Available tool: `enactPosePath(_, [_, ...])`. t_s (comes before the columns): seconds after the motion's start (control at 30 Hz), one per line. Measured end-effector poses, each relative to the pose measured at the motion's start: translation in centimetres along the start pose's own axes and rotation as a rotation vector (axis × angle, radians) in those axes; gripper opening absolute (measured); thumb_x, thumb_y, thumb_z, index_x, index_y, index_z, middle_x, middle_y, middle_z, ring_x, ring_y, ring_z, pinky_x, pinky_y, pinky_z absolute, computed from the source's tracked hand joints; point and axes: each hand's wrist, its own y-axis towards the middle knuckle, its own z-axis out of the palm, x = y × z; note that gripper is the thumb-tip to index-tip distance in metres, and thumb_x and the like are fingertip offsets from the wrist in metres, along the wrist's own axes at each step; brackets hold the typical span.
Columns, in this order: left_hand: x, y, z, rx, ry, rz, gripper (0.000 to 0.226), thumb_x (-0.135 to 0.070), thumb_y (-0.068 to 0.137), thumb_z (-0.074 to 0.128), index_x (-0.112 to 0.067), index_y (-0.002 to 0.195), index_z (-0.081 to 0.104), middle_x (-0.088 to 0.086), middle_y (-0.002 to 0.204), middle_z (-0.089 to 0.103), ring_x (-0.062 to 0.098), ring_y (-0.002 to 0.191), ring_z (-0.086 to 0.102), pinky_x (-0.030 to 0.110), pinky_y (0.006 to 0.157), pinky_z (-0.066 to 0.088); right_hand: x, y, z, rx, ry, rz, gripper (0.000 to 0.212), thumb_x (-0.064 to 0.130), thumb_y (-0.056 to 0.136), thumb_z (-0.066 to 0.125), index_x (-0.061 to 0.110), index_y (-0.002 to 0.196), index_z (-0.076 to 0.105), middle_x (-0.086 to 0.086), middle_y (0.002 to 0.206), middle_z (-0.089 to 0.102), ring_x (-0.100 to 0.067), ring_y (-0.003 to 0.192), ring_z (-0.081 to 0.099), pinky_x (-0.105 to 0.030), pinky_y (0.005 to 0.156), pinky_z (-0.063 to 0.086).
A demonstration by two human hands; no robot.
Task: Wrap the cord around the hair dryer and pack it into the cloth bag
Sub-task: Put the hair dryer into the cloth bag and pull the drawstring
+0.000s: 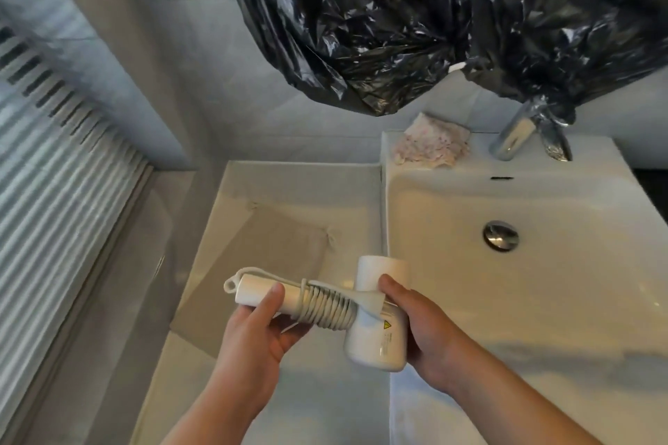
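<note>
I hold a white hair dryer (376, 340) above the counter, its handle pointing left. The white cord (325, 307) is coiled in tight turns round the handle, and a small loop of it sticks out at the handle's end. My left hand (253, 340) grips the handle from below, thumb on top near its end. My right hand (419, 329) grips the dryer's barrel, thumb over the joint where the plug lies against it. The beige cloth bag (267, 256) lies flat on the counter beneath and behind the dryer, drawstring at its right corner.
A white sink (542, 285) with a metal drain (501, 235) and chrome tap (513, 137) fills the right side. A crumpled pinkish cloth (432, 146) sits on the sink's back left corner. Black plastic sheeting (433, 18) hangs overhead. A ribbed radiator (47, 155) runs along the left.
</note>
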Motion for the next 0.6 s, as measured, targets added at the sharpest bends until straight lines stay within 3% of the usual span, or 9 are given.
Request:
enactPosePath(0.1, [-0.6, 2.3, -0.9, 0.068, 0.07, -0.043, 0.041, -0.037, 0.103, 0.033, -0.008, 0.115, 0.059, 0.021, 0.103, 0.067, 0.035, 0.089, 0.066, 0.055, 0.084, 0.053, -0.5, 0.1, 0.2, -0.078, 0.057, -0.043, 0.063, 0.053, 0.061, 0.067, 0.015, 0.112, 0.067, -0.012, 0.099, 0.075, -0.029, 0.091, 0.07, -0.045, 0.085, 0.053])
enactPosePath(0.2, [0.9, 6.2, -3.0, 0.02, 0.286, -0.053, 0.051, -0.045, 0.104, 0.031, -0.005, 0.108, 0.062, 0.022, 0.103, 0.065, 0.04, 0.095, 0.063, 0.052, 0.086, 0.051, -1.0, 0.2, 0.3, -0.188, 0.142, -0.071, 0.05, 0.049, 0.072, 0.065, 0.016, 0.11, 0.067, -0.011, 0.092, 0.076, -0.028, 0.087, 0.069, -0.044, 0.082, 0.053])
enactPosePath(0.27, [3.4, 9.4, -5.3, -0.013, 0.86, -0.01, 0.04, -0.043, 0.1, 0.048, -0.012, 0.124, 0.058, 0.016, 0.128, 0.06, 0.037, 0.115, 0.058, 0.046, 0.097, 0.047, -1.4, 0.2, 0.3, -0.248, 0.207, -0.081, 0.043, 0.047, 0.08, 0.063, 0.017, 0.11, 0.068, -0.01, 0.093, 0.076, -0.029, 0.088, 0.069, -0.044, 0.084, 0.052])
enactPosePath(0.33, [6.3, 11.8, -8.0, 0.094, 1.491, 0.054, 0.067, -0.052, 0.092, 0.053, -0.024, 0.15, 0.033, 0.01, 0.154, 0.036, 0.033, 0.138, 0.038, 0.044, 0.11, 0.034, -1.6, 0.0, 0.4, -0.29, 0.252, -0.099, 0.048, 0.049, 0.077, 0.063, 0.017, 0.112, 0.068, -0.011, 0.099, 0.076, -0.029, 0.093, 0.068, -0.045, 0.087, 0.052])
enactPosePath(0.43, [8.4, 12.6, -10.3, 0.248, 1.902, 0.135, 0.07, -0.059, 0.092, 0.046, -0.041, 0.154, 0.019, 0.005, 0.163, 0.013, 0.03, 0.147, 0.018, 0.045, 0.113, 0.025, -1.9, -0.1, 0.5, -0.341, 0.292, -0.115, 0.058, 0.052, 0.067, 0.065, 0.018, 0.114, 0.068, -0.011, 0.105, 0.075, -0.031, 0.102, 0.067, -0.05, 0.096, 0.049])
enactPosePath(0.5, [8.5, 12.3, -11.2, 0.291, 1.98, 0.216, 0.061, -0.053, 0.092, 0.05, -0.045, 0.149, 0.031, 0.007, 0.161, 0.022, 0.031, 0.144, 0.025, 0.046, 0.109, 0.03, -2.1, -0.1, 0.5, -0.359, 0.324, -0.123, 0.06, 0.053, 0.066, 0.066, 0.019, 0.116, 0.068, -0.012, 0.107, 0.074, -0.032, 0.106, 0.066, -0.054, 0.1, 0.047])
enactPosePath(0.53, [8.4, 12.3, -11.7, 0.302, 1.984, 0.277, 0.055, -0.044, 0.088, 0.058, -0.045, 0.141, 0.045, 0.009, 0.155, 0.036, 0.034, 0.138, 0.038, 0.048, 0.103, 0.038, -2.2, -0.1, 0.6, -0.364, 0.339, -0.129, 0.061, 0.054, 0.067, 0.066, 0.019, 0.117, 0.068, -0.012, 0.108, 0.074, -0.032, 0.107, 0.066, -0.054, 0.1, 0.047])
enactPosePath(0.6, [8.2, 12.7, -12.8, 0.36, 2.002, 0.34, 0.044, -0.023, 0.065, 0.071, -0.037, 0.107, 0.073, 0.011, 0.124, 0.066, 0.036, 0.108, 0.065, 0.048, 0.081, 0.053, -2.3, -0.2, 0.9, -0.374, 0.372, -0.14, 0.058, 0.054, 0.071, 0.066, 0.02, 0.117, 0.068, -0.012, 0.107, 0.074, -0.032, 0.105, 0.067, -0.051, 0.094, 0.051])
